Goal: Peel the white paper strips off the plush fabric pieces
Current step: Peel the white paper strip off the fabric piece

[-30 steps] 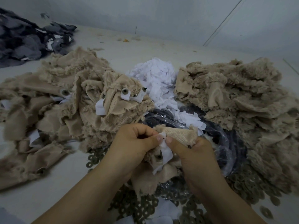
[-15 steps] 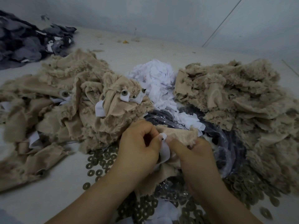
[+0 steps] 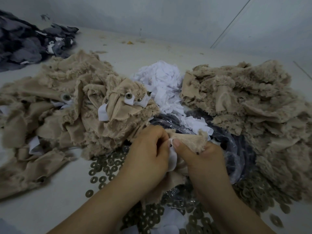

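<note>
Far left, back: heap of dark grey fabric pieces [image 3: 25, 41], some white paper showing among them; untouched.

Left of centre: large pile of tan plush pieces [image 3: 70, 105] with white paper strips [image 3: 103, 113] on them and round eye studs [image 3: 129, 95] pushed through — judged the unpeeled stock.

Centre, back: mound of loose white paper strips [image 3: 160, 78], no fabric attached; judged the discard heap for peeled strips.

Front centre: left hand [image 3: 148, 152] curled, fingers closed on the near edge of the plush piece in hand [image 3: 187, 139]; a white strip [image 3: 172, 159] lies between the two hands, a small dark stud [image 3: 171, 145] poking through it; whether the left fingers pinch the strip itself or only the fabric beneath — cannot tell, the knuckles hide it.

Right hand [image 3: 202, 159] clamped on the same piece, thumb pressed flat on the tan backing just beside the strip's upper end.

Under the hands: clear plastic bag [image 3: 236, 149] of dark parts, and metal washers [image 3: 103, 168] scattered on the table [image 3: 33, 208].

Right: second tan plush pile [image 3: 244, 102], no strips visible on it; judged the finished pile.

Step in hand: starting the peel on one piece; strip mostly attached. Next move calls for the right thumb to anchor the fabric while the left draws the strip off past the stud; risk — paper tearing at the stud hole.
</note>
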`<control>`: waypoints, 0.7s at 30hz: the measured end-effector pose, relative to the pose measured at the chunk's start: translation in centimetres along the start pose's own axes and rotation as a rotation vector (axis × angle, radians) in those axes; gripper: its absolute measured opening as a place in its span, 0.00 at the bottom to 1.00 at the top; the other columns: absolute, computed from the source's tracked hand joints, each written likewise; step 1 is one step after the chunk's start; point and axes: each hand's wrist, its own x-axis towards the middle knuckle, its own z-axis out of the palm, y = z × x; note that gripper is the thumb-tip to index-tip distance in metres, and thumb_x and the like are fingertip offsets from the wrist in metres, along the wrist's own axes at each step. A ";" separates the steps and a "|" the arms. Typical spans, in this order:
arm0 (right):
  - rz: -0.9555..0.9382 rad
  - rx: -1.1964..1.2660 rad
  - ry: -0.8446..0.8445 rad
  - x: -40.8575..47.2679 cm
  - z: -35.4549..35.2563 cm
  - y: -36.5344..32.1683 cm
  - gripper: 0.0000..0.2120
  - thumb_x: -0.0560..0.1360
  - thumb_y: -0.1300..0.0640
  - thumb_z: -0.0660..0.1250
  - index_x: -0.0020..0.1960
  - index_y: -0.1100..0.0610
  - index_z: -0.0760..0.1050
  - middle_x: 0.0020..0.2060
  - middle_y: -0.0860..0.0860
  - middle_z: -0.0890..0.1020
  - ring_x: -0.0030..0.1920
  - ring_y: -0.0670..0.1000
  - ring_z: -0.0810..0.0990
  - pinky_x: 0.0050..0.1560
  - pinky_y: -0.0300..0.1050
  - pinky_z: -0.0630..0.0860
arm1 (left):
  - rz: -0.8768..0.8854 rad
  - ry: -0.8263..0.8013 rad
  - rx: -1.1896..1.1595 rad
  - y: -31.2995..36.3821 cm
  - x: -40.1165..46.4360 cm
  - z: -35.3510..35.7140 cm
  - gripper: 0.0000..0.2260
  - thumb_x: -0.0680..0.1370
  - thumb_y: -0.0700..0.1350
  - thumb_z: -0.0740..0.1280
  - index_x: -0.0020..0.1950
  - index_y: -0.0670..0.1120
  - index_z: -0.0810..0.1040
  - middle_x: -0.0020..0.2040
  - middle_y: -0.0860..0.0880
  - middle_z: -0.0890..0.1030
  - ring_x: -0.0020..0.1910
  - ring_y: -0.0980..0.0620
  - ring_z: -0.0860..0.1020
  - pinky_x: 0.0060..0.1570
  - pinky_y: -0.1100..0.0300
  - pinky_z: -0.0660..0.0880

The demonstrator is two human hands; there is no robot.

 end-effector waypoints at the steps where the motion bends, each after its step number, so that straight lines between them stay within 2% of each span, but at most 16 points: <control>1: -0.018 -0.012 0.014 0.0 0.0 0.0 0.05 0.74 0.61 0.73 0.39 0.59 0.86 0.34 0.55 0.86 0.35 0.54 0.87 0.32 0.42 0.80 | 0.015 -0.013 0.014 0.1 0.0 0.1 0.09 0.77 0.39 0.67 0.38 0.46 0.72 0.36 0.56 0.73 0.38 0.60 0.72 0.37 0.71 0.66; 4: -0.026 -0.003 0.052 -0.1 0.1 0.0 0.05 0.74 0.62 0.73 0.40 0.59 0.86 0.34 0.55 0.87 0.36 0.53 0.87 0.33 0.42 0.81 | 0.038 -0.020 0.060 0.4 -0.1 0.2 0.09 0.78 0.41 0.66 0.38 0.48 0.71 0.36 0.56 0.71 0.37 0.59 0.71 0.37 0.68 0.66; 6: -0.024 -0.010 0.062 -0.1 0.1 0.1 0.04 0.75 0.62 0.73 0.42 0.60 0.85 0.35 0.55 0.87 0.37 0.54 0.87 0.35 0.45 0.82 | 0.062 0.013 0.102 0.4 -0.2 0.3 0.10 0.77 0.42 0.67 0.37 0.48 0.70 0.35 0.55 0.70 0.36 0.58 0.71 0.36 0.64 0.67; 8: -0.047 -0.052 0.075 -0.1 0.1 0.2 0.04 0.75 0.62 0.72 0.42 0.59 0.85 0.35 0.53 0.87 0.37 0.52 0.87 0.35 0.44 0.82 | 0.065 0.047 0.116 0.3 -0.2 0.3 0.11 0.76 0.42 0.68 0.36 0.47 0.70 0.34 0.54 0.70 0.35 0.56 0.70 0.34 0.61 0.67; 10: -0.071 -0.080 0.067 -0.2 0.1 0.1 0.04 0.75 0.62 0.72 0.42 0.59 0.85 0.35 0.52 0.87 0.37 0.50 0.87 0.34 0.40 0.81 | 0.034 0.062 0.104 0.2 -0.1 0.3 0.11 0.75 0.43 0.69 0.35 0.47 0.70 0.34 0.55 0.70 0.35 0.58 0.70 0.35 0.63 0.65; 13: -0.067 -0.086 0.057 -0.2 0.2 0.1 0.06 0.76 0.63 0.71 0.40 0.61 0.84 0.34 0.54 0.86 0.36 0.52 0.86 0.33 0.41 0.81 | 0.033 0.101 0.097 0.1 -0.2 0.4 0.11 0.73 0.40 0.72 0.36 0.48 0.72 0.35 0.56 0.71 0.36 0.59 0.71 0.35 0.68 0.65; 17: -0.047 -0.081 0.068 -0.1 0.3 0.1 0.06 0.75 0.61 0.72 0.41 0.62 0.83 0.34 0.55 0.86 0.35 0.53 0.86 0.33 0.42 0.81 | 0.163 0.163 0.053 0.0 -0.6 0.2 0.07 0.71 0.35 0.72 0.41 0.46 0.77 0.42 0.53 0.74 0.42 0.56 0.74 0.41 0.65 0.72; 21: -0.025 -0.048 0.042 -0.1 0.2 -0.1 0.05 0.76 0.61 0.71 0.44 0.63 0.83 0.36 0.55 0.87 0.38 0.54 0.87 0.37 0.46 0.83 | 0.171 0.155 0.048 -0.1 -0.9 0.3 0.07 0.69 0.35 0.74 0.39 0.46 0.81 0.40 0.54 0.76 0.42 0.56 0.76 0.42 0.64 0.73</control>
